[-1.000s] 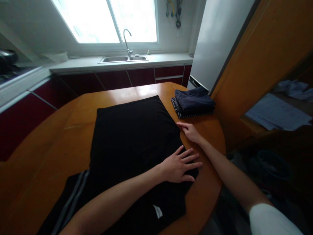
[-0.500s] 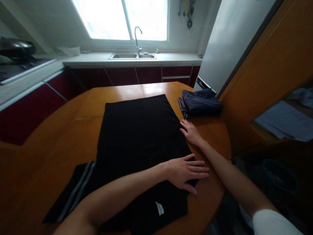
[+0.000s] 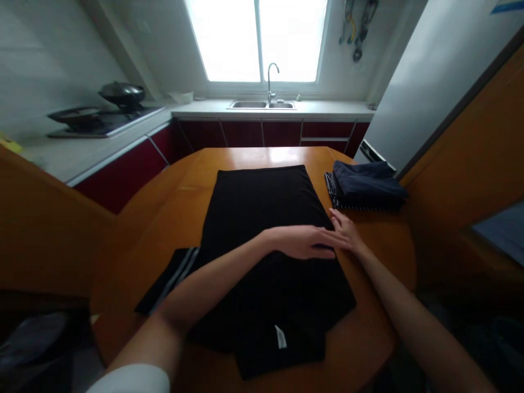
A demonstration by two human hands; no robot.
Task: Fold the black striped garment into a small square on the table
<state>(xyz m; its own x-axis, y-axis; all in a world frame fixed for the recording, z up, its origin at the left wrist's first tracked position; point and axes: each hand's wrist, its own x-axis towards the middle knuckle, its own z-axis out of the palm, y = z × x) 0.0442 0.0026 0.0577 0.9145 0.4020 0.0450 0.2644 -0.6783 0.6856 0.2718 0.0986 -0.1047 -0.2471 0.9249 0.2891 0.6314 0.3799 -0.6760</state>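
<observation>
A black garment [image 3: 262, 218] lies spread flat on a round orange wooden table [image 3: 192, 202]; a white label shows near its close end and a striped sleeve sticks out at the left. My left hand [image 3: 301, 242] lies flat on the cloth near its right edge, fingers stretched out. My right hand [image 3: 346, 232] rests at that same right edge, fingers extended and touching the cloth, just beyond the left hand's fingertips.
A folded stack of dark blue clothes [image 3: 364, 188] sits on the table's right side. Behind are a sink with a tap [image 3: 268, 101] under a bright window, a stove with a wok [image 3: 118, 95] at the left, and a grey fridge [image 3: 426, 93] at the right.
My left hand has slid away from me along the garment's right side until it meets the right hand. The view has swung left, showing the stove.
</observation>
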